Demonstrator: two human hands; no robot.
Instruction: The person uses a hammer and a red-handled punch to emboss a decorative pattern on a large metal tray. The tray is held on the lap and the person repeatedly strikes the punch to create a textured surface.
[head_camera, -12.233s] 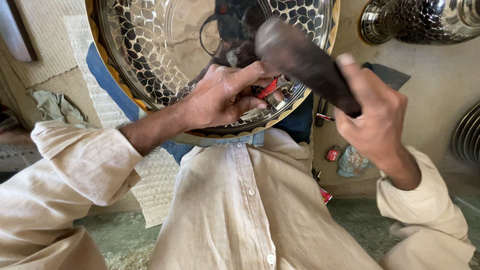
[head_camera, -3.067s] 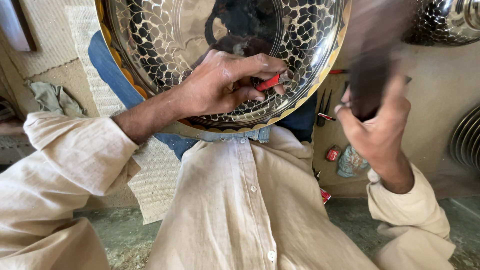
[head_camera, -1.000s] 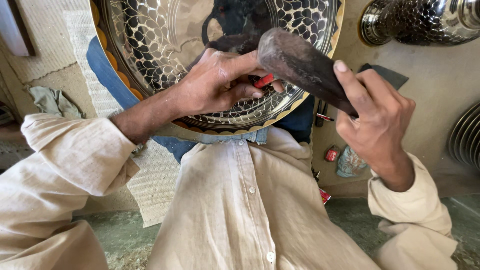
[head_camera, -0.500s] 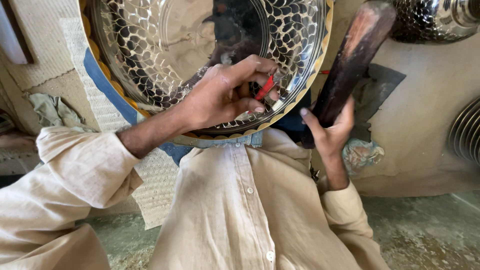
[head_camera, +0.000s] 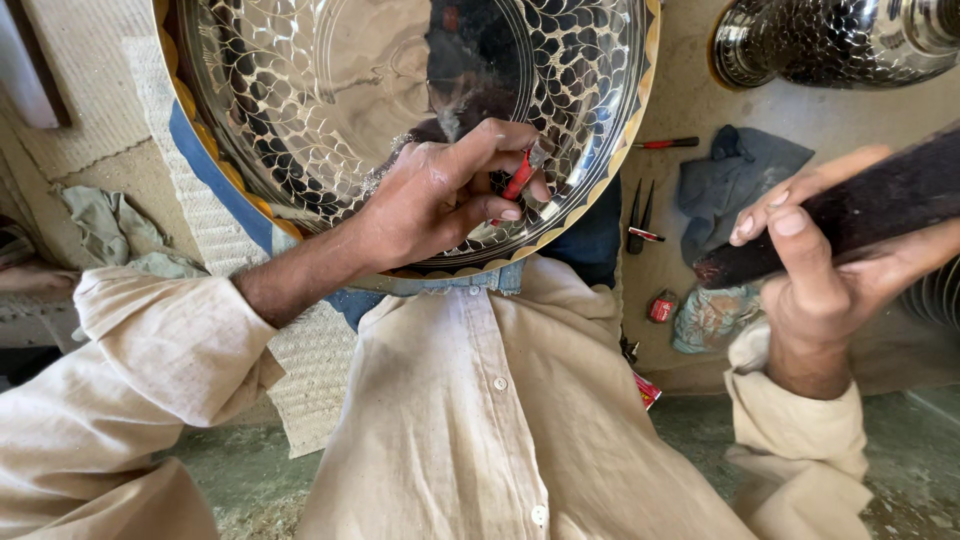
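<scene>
A large round metal tray (head_camera: 330, 90) with an engraved scale pattern and a scalloped gold rim rests tilted against my lap. My left hand (head_camera: 445, 195) lies on its lower part and pinches a small red-handled chisel (head_camera: 520, 175) with the tip against the metal. My right hand (head_camera: 820, 265) is out to the right, clear of the tray, gripping the dark wooden handle of a mallet (head_camera: 850, 215) that runs off the right edge. The mallet's head is out of view.
On the ground to the right lie a red-handled tool (head_camera: 668, 143), dark pliers (head_camera: 640, 215), a blue-grey rag (head_camera: 745, 170), a small red tin (head_camera: 662, 305) and a patterned cloth (head_camera: 712, 318). A patterned metal vessel (head_camera: 830, 40) stands top right. A woven mat (head_camera: 190, 215) lies left.
My right hand swung the mallet from upright beside the tray's rim down and out to the right. My left hand keeps the chisel on the tray.
</scene>
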